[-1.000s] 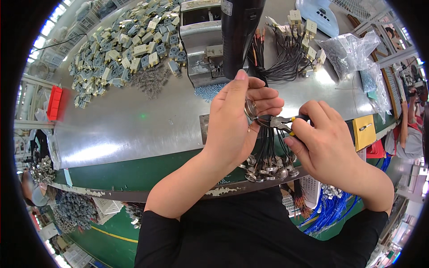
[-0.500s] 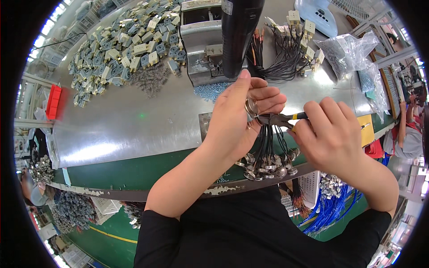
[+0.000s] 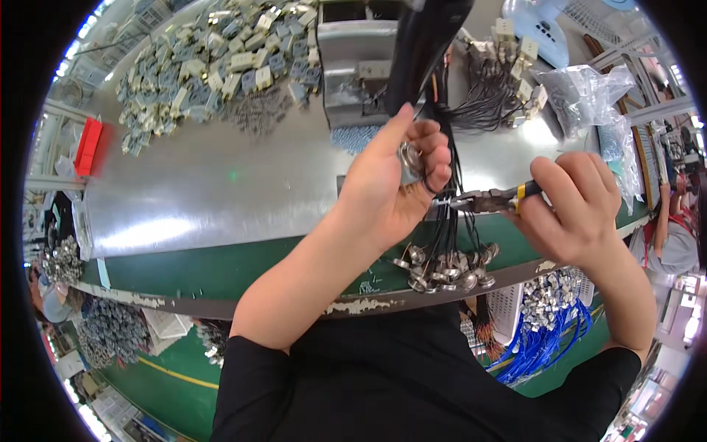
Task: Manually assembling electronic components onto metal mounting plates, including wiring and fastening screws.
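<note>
My left hand [image 3: 387,180] is closed around a small round metal part [image 3: 410,156], its fingers curled and the thumb pointing up. A pair of pliers [image 3: 482,201] with black and yellow handles is in my right hand [image 3: 578,210]. The jaws point left and lie close to a small light-coloured piece just below my left fingers; I cannot tell whether they grip it. Below the pliers, black wires [image 3: 451,232] run down to a cluster of round metal parts [image 3: 449,271] near the table's front edge.
A metal fixture [image 3: 359,55] stands ahead, with a black cylindrical tool [image 3: 428,55] above it. Blue screws [image 3: 352,138], grey springs [image 3: 256,112] and a heap of switch-like blocks [image 3: 213,74] lie leftward. Wired blocks [image 3: 508,74] and a plastic bag [image 3: 585,96] are right.
The pliers and my right hand have moved right and slightly down, away from the round metal part. My left fingers have curled in around that part. The view has shifted a little.
</note>
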Demonstrator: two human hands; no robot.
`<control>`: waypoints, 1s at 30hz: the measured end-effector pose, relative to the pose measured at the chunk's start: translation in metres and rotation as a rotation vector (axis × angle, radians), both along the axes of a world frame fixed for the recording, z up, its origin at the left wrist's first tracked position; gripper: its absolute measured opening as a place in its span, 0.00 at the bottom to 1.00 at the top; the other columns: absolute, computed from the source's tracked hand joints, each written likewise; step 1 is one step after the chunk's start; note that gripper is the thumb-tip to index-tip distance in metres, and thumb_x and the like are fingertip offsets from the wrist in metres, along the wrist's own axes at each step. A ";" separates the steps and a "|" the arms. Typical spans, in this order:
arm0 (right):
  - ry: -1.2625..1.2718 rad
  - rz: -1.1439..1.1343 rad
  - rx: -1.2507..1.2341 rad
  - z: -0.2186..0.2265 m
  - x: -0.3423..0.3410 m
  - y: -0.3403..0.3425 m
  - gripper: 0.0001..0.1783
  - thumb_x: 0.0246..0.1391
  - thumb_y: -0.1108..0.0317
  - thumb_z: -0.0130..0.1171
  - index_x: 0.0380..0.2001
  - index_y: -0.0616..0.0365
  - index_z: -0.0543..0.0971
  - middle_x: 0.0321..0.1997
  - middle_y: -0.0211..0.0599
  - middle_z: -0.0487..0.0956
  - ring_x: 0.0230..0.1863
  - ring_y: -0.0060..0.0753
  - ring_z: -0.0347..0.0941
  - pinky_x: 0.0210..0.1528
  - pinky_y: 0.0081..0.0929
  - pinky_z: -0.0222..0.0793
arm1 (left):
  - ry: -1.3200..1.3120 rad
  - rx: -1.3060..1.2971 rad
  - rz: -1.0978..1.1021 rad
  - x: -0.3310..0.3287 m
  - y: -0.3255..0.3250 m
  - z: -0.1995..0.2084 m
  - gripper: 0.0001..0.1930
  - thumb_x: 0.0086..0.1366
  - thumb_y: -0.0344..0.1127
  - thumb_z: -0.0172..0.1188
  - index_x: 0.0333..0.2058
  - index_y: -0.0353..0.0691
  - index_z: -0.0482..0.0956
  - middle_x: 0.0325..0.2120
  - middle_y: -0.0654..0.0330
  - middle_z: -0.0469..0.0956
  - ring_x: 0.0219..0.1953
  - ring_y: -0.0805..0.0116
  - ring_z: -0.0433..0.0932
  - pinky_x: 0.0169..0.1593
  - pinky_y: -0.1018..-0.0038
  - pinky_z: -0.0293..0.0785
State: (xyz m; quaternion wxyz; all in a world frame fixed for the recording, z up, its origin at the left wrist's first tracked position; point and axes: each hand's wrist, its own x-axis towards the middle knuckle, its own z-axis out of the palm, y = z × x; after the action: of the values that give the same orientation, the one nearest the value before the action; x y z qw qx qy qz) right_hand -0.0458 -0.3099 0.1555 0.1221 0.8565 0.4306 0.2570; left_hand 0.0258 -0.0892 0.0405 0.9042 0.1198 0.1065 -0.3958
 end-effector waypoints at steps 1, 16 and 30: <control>0.058 -0.010 0.103 -0.005 -0.004 0.009 0.12 0.29 0.63 0.62 0.20 0.52 0.72 0.35 0.31 0.76 0.29 0.32 0.67 0.27 0.30 0.56 | 0.016 0.062 0.034 -0.001 0.002 0.002 0.18 0.80 0.49 0.55 0.43 0.37 0.77 0.33 0.60 0.81 0.32 0.68 0.84 0.40 0.72 0.85; 0.733 -0.117 -0.157 -0.051 -0.048 0.105 0.10 0.47 0.61 0.69 0.24 0.53 0.80 0.36 0.33 0.72 0.41 0.37 0.69 0.44 0.35 0.66 | -0.012 -0.039 0.124 0.006 0.024 -0.011 0.15 0.80 0.38 0.50 0.44 0.29 0.76 0.37 0.51 0.82 0.38 0.60 0.85 0.44 0.67 0.88; 0.852 -0.248 0.249 -0.026 -0.028 -0.010 0.17 0.46 0.62 0.71 0.24 0.62 0.73 0.50 0.49 0.76 0.53 0.57 0.73 0.56 0.52 0.69 | -0.087 -0.260 0.108 -0.007 0.026 -0.022 0.14 0.74 0.33 0.47 0.48 0.29 0.77 0.58 0.36 0.79 0.64 0.38 0.78 0.70 0.48 0.75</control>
State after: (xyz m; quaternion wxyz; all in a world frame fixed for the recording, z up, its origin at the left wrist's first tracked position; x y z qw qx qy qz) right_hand -0.0736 -0.3201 0.1293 -0.1398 0.9389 0.3026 -0.0851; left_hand 0.0185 -0.0634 0.0185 0.9359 0.0129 0.0215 -0.3514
